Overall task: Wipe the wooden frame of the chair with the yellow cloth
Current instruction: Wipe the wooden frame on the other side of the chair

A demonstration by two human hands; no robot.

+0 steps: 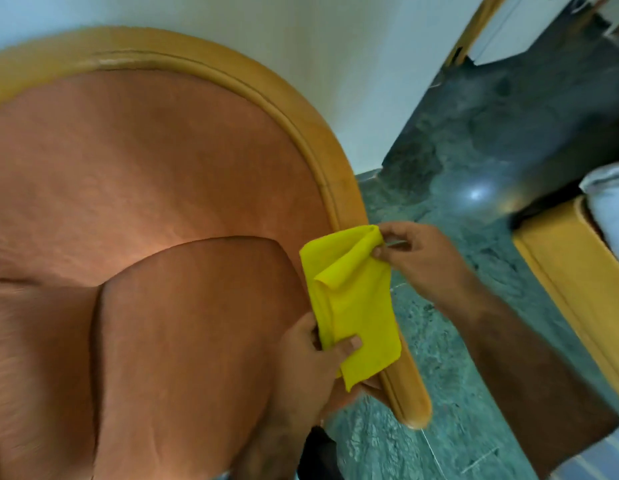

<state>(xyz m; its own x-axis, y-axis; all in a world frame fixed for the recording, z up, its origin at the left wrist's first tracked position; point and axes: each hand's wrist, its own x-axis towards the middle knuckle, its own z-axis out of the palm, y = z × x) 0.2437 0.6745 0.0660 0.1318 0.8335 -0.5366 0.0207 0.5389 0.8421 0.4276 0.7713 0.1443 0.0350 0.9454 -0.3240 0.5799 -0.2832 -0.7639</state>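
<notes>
The chair fills the left of the view: orange-brown upholstery with a curved light wooden frame [301,123] arching over the backrest and running down to a rounded arm end at lower right. The yellow cloth [353,303] is partly folded and held in front of the right arm of the frame. My left hand [311,362] pinches its lower edge with the thumb on top. My right hand [415,258] pinches its upper corner between fingertips. The cloth hides a stretch of the frame.
A white wall stands behind the chair. Green marble floor [450,341] lies to the right. Another piece of light wooden furniture [560,271] with a white object [609,202] on it stands at the right edge. A wooden door frame [481,26] is at top right.
</notes>
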